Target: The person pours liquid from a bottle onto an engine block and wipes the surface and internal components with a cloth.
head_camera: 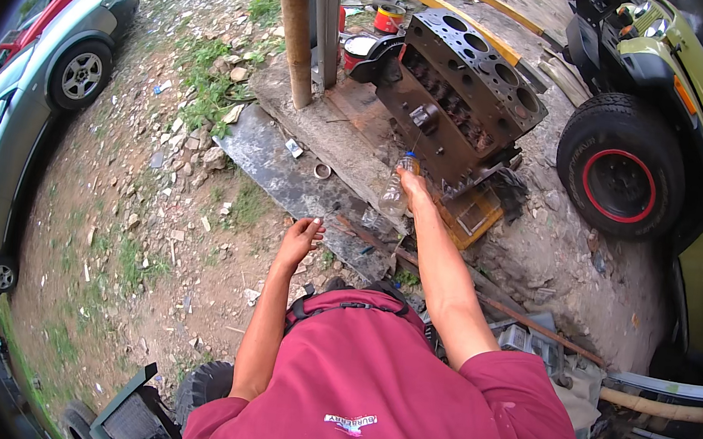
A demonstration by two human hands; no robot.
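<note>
My right hand [413, 184] is closed around a clear plastic bottle [396, 195] with a blue cap, beside the lower left side of an engine block [454, 102]. The block stands tilted on the concrete, its flat top face with several round cylinder bores turned up and away from me. My left hand [303, 237] is held in the air over a dark flat sheet [304, 182], fingers bent and apart, with nothing seen in it. A small ring-shaped item [322, 171] and a small packet [294, 148] lie on that sheet.
A bamboo post [295, 33] and a metal post [326, 24] rise left of the block. Behind them stand red cans [389, 19]. A yellow frame piece [477, 216] lies under the block. A green vehicle's wheel [620, 174] is at right, a silver car [37, 90] at left. Stones cover the ground.
</note>
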